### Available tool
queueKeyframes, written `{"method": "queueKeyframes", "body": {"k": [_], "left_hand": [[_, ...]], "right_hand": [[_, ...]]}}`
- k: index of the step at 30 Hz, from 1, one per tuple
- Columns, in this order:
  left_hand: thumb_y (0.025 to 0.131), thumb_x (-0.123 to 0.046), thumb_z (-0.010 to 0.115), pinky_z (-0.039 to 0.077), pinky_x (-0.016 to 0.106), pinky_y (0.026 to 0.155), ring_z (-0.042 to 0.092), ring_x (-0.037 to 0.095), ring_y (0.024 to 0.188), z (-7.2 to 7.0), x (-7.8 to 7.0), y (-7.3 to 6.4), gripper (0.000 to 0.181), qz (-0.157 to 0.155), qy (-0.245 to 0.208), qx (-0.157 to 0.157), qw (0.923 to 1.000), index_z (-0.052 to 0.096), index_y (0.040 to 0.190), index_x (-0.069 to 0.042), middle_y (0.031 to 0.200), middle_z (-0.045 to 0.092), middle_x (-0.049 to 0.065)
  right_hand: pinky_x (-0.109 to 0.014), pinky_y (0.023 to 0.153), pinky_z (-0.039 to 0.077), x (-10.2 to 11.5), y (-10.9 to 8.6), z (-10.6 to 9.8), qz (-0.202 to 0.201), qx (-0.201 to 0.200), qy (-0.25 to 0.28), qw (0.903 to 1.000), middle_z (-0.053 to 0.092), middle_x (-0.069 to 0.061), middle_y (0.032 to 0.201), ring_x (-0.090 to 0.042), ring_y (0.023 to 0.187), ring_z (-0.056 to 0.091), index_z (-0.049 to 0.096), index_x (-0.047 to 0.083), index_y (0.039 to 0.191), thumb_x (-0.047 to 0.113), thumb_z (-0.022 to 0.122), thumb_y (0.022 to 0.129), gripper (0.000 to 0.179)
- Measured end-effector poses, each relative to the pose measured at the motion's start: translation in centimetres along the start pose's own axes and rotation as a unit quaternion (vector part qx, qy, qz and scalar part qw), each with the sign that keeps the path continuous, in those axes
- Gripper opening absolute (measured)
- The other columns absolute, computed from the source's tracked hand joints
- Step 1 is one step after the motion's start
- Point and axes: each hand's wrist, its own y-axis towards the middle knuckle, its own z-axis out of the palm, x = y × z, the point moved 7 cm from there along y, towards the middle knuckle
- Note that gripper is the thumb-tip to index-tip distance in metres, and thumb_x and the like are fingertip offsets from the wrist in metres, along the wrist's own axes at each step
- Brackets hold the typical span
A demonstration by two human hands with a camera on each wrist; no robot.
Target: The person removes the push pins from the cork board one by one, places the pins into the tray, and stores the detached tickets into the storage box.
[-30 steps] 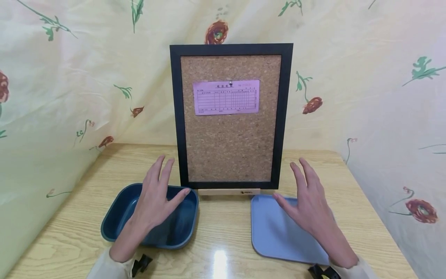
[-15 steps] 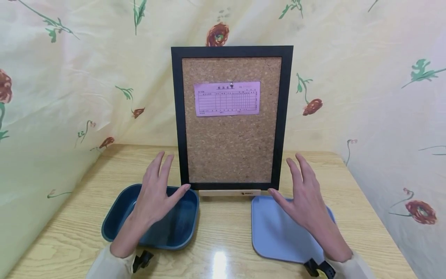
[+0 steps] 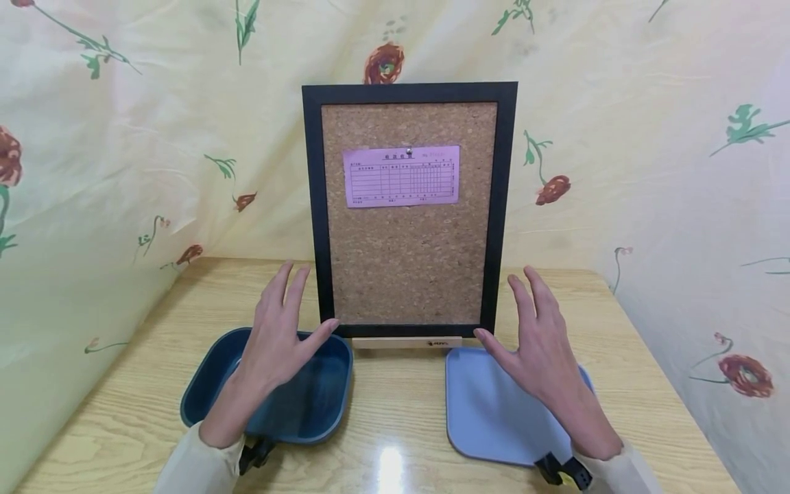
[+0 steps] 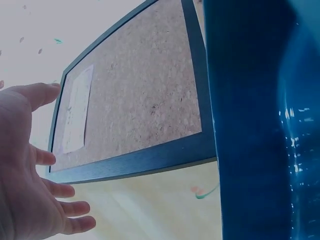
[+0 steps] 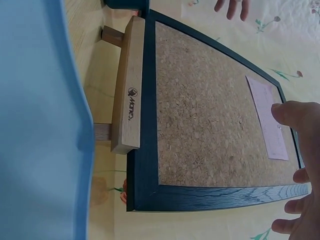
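Note:
A black-framed cork board stands upright at the back of the table. Pinned to its upper part by one small pushpin is a pink printed receipt slip. My left hand hovers over the dark blue bin, fingers spread and holding nothing. Over the light blue tray my right hand is held up the same way, thumb out, with nothing in it. In the right wrist view the right hand overlaps the board's side edge.
The board rests in a pale wooden stand on the wood-grain table. A floral cloth hangs behind and along both sides. Each wrist wears a black strap mount.
Both hands have risen slightly, and the right one has shifted a little to the left. The board, slip, bin and tray stay put; the head view tilts slightly.

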Motion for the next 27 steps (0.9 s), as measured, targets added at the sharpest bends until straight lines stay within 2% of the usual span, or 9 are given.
{"method": "queueKeyframes", "body": {"k": [6, 17, 27], "left_hand": [[0.089, -0.043, 0.070, 0.024, 0.070, 0.115, 0.025, 0.046, 0.148, -0.3, -0.3, 0.4, 0.087, 0.002, 0.009, 0.002, 1.0000, 0.028, 0.156, -0.008, 0.165, 0.019, 0.022], [0.088, -0.041, 0.071, 0.026, 0.071, 0.113, 0.027, 0.047, 0.147, -1.0, -0.6, 1.3, 0.086, 0.020, 0.008, -0.015, 0.9996, 0.031, 0.154, -0.005, 0.164, 0.021, 0.024], [0.088, -0.042, 0.071, 0.025, 0.070, 0.114, 0.027, 0.047, 0.147, -1.2, -0.4, 2.4, 0.087, 0.016, 0.002, -0.018, 0.9997, 0.030, 0.155, -0.006, 0.164, 0.021, 0.024]], "right_hand": [[-0.069, 0.100, 0.037, 0.1, 0.2, 0.0, -0.002, -0.003, -0.002, 1.0000, 0.028, -0.026, 0.160, -0.047, 0.141, 0.033, 0.038, -0.002, 0.148, 0.079, 0.035, 0.091, 0.099], [-0.070, 0.102, 0.034, 0.4, 0.6, -0.1, -0.006, -0.008, 0.006, 0.9999, 0.027, -0.026, 0.160, -0.048, 0.141, 0.032, 0.037, -0.002, 0.148, 0.080, 0.033, 0.090, 0.101], [-0.070, 0.104, 0.034, 0.4, 1.1, -0.1, -0.001, -0.008, 0.004, 1.0000, 0.027, -0.025, 0.160, -0.046, 0.142, 0.032, 0.038, -0.001, 0.148, 0.080, 0.035, 0.090, 0.101]]}}
